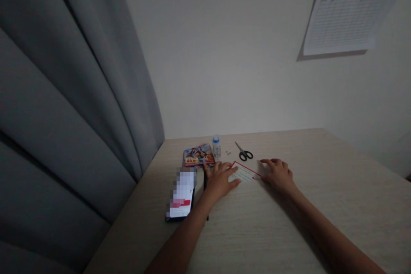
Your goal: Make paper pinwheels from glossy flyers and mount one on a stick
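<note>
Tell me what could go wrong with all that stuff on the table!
The bottle stands upright just beyond the left hand, so a quick reach might tip it over. The left arm passes right by the phone and could nudge it. The scissors lie just past the card, so a finger might get poked if the right hand swept that way.

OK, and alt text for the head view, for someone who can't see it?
Two bare hands at a red-edged printed card on a pale table: the left hand over its left side, the right hand at its right end. Beyond lie scissors; left of them, a blue-topped bottle, colourful packet and lit phone.
</note>
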Action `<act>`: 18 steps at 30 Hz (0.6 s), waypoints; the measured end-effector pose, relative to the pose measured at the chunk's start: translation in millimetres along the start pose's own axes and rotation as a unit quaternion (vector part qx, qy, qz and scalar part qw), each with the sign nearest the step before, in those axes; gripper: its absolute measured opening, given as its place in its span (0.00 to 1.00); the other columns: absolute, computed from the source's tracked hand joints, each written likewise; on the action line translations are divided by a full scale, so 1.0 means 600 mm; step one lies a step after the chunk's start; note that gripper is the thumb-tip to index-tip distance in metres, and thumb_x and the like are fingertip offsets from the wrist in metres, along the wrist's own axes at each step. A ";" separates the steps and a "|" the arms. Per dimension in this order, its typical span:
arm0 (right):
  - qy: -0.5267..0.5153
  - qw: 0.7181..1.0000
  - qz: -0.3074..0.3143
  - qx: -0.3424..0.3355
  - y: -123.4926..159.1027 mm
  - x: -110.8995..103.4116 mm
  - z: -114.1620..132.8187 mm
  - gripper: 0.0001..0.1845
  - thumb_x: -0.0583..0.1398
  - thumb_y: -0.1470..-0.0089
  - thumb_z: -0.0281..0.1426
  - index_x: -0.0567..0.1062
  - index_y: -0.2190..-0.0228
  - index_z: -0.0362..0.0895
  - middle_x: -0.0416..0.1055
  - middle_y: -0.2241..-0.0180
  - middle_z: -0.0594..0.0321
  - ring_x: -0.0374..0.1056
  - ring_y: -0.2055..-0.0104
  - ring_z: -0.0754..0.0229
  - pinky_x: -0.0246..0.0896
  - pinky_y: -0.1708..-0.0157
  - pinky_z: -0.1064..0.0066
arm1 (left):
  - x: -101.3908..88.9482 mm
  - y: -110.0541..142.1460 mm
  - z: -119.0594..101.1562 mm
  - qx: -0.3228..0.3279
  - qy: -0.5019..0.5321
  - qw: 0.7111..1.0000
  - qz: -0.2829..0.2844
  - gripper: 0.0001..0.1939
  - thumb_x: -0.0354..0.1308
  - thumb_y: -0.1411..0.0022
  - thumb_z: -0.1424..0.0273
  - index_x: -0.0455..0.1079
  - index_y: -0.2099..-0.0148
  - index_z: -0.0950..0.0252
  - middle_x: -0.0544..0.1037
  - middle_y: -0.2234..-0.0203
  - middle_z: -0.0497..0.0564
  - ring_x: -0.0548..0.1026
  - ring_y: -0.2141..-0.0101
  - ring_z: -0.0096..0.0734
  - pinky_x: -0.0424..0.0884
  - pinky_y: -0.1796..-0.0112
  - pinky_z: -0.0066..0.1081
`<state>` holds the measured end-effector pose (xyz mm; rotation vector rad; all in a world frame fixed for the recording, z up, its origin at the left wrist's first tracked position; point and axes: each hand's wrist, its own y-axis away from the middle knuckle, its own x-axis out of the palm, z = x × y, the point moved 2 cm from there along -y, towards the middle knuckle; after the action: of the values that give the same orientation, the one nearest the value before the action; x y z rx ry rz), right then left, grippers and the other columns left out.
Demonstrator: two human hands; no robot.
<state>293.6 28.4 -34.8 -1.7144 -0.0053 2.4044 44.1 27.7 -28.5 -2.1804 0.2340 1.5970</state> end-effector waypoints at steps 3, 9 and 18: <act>0.004 1.000 0.003 0.002 -0.004 0.001 -0.005 0.32 0.63 0.50 0.33 0.69 0.42 0.56 0.62 0.42 0.52 0.56 0.40 0.41 0.55 0.47 0.48 | -0.001 0.001 -0.001 0.003 -0.004 1.000 -0.001 0.25 0.56 0.37 0.48 0.67 0.39 0.42 0.70 0.41 0.46 0.60 0.39 0.51 0.31 0.38 0.69; 0.020 1.000 -0.018 -0.008 -0.007 0.005 -0.017 0.29 0.61 0.45 0.35 0.68 0.42 0.58 0.58 0.39 0.49 0.56 0.41 0.39 0.58 0.50 0.49 | -0.001 0.002 -0.001 0.003 -0.008 1.000 0.001 0.25 0.55 0.36 0.48 0.66 0.38 0.42 0.70 0.40 0.47 0.59 0.39 0.52 0.32 0.38 0.68; -0.054 0.990 -0.003 -0.134 0.003 -0.002 0.013 0.27 0.62 0.46 0.30 0.74 0.46 0.60 0.59 0.38 0.59 0.54 0.39 0.45 0.58 0.46 0.54 | 0.000 0.001 -0.003 0.001 -0.008 1.000 0.001 0.25 0.56 0.36 0.48 0.66 0.38 0.40 0.70 0.40 0.46 0.58 0.39 0.53 0.33 0.39 0.70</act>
<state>286.5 27.3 -31.5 -1.6803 -0.3632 2.5856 45.4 26.7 -27.9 -2.1655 0.2337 1.6147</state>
